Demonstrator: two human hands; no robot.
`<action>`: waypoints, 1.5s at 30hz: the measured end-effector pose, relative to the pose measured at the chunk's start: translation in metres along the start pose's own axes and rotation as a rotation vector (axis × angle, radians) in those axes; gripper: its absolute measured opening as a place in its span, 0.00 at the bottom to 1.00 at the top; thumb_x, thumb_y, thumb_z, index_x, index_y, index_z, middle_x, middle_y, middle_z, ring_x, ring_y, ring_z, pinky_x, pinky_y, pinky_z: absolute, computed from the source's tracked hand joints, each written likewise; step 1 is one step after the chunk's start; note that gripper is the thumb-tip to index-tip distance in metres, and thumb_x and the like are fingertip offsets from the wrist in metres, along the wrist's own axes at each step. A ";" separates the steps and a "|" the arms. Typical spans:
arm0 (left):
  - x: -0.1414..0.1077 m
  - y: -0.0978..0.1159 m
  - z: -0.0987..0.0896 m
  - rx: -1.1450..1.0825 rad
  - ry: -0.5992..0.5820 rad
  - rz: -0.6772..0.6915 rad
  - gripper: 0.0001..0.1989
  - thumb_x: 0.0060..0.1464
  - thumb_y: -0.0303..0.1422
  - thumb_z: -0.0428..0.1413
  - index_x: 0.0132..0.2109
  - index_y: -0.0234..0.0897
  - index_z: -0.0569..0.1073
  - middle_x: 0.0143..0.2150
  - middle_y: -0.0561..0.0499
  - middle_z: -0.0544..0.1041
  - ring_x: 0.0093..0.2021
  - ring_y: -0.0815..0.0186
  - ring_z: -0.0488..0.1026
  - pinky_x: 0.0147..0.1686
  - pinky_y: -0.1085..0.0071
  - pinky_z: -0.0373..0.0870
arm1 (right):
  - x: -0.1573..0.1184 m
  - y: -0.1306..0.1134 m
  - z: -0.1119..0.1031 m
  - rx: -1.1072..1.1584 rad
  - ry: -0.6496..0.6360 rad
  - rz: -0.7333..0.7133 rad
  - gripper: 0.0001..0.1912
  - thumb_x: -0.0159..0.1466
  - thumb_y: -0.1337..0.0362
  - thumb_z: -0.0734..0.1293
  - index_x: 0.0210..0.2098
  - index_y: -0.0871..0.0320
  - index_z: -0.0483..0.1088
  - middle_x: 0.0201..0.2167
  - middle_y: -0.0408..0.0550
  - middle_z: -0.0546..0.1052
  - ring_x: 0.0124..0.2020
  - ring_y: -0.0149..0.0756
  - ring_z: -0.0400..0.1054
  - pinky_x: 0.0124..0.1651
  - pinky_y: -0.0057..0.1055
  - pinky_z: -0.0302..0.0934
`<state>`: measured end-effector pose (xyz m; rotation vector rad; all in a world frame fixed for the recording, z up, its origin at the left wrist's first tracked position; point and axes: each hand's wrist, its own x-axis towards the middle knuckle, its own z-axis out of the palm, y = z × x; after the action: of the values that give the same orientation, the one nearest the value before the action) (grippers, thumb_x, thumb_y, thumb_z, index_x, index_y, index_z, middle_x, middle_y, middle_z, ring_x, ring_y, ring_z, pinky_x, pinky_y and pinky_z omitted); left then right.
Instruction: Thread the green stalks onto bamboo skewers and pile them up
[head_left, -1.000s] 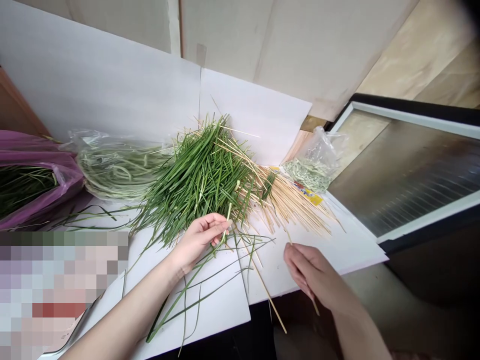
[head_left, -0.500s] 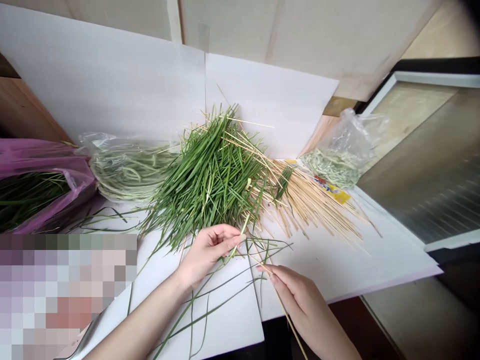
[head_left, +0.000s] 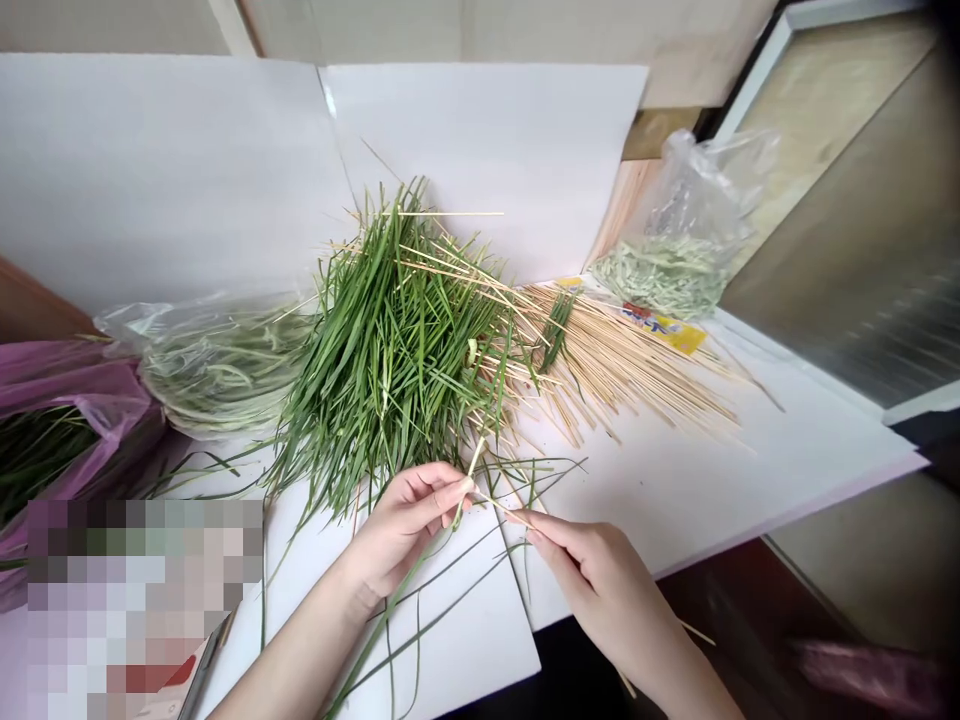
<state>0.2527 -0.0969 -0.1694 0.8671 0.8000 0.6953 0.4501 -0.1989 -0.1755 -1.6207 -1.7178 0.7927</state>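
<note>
Backdrop: in the head view, white boards (head_left: 487, 160) stand upright behind everything.
Counter: white counter (head_left: 622, 500), stray leaves lying near its front edge.
Left hand: the left hand (head_left: 409, 525) is in front of the leaf pile (head_left: 390, 360), thumb and fingers pressed together, pinching a pale green stalk (head_left: 475, 460).
Stalk direction: long axis steep, leaning slightly right; the pale end points up and away toward the pile, the other end comes out below the fingers.
Right hand: the right hand (head_left: 600, 580) pinches a thin stick (head_left: 497, 503) between thumb and fingers.
Stick direction: long axis slanting; one tip points up and left to the left fingertips, the other end shows beyond the right wrist. Whether the tip touches the stalk I cannot tell.
Left side: purple bag (head_left: 37, 370), then a clear bag (head_left: 225, 365) of pale green strands beside the pile.
Right side: loose sticks (head_left: 630, 370) fanned out, a yellow packet (head_left: 684, 338) partly beneath them, another clear bag (head_left: 667, 200) behind.
</note>
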 end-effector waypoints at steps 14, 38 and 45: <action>0.001 -0.004 0.002 0.055 -0.005 0.004 0.12 0.46 0.38 0.70 0.29 0.34 0.79 0.26 0.52 0.75 0.25 0.74 0.64 0.27 0.78 0.59 | 0.000 -0.005 -0.002 -0.024 -0.006 -0.015 0.25 0.76 0.54 0.54 0.48 0.54 0.81 0.19 0.46 0.74 0.19 0.39 0.66 0.24 0.29 0.57; 0.000 -0.009 0.004 0.130 -0.020 0.079 0.10 0.50 0.37 0.68 0.30 0.35 0.81 0.26 0.52 0.75 0.24 0.75 0.61 0.27 0.77 0.57 | 0.000 -0.009 0.002 0.002 -0.006 -0.008 0.23 0.75 0.58 0.54 0.51 0.56 0.79 0.23 0.48 0.78 0.23 0.43 0.72 0.28 0.32 0.64; -0.001 -0.013 0.006 0.218 0.056 0.179 0.11 0.50 0.39 0.67 0.31 0.34 0.81 0.24 0.53 0.73 0.24 0.74 0.60 0.26 0.77 0.56 | -0.001 -0.009 0.009 0.006 0.007 -0.002 0.24 0.72 0.62 0.53 0.51 0.63 0.78 0.21 0.47 0.73 0.19 0.38 0.61 0.24 0.30 0.54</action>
<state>0.2595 -0.1056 -0.1778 1.1303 0.8659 0.8020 0.4375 -0.2002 -0.1738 -1.6159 -1.7108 0.7898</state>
